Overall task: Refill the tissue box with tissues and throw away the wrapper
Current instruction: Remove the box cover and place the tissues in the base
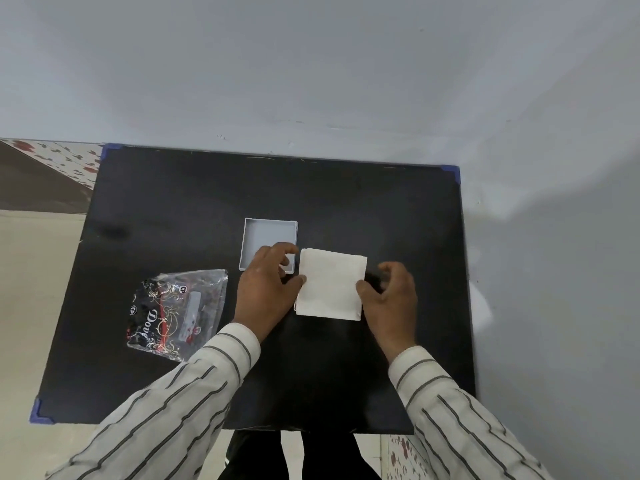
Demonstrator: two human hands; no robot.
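The tissue stack (330, 284) was pinched by the left hand (268, 289) (nine o'clock edge) and the right hand (389, 299) at three o'clock, fingers curled.

i see the tissue stack (330, 284) mid-frame on the table (173, 202), the open box (268, 237) touching its upper left, the wrapper (175, 315) lying lower left, apart.
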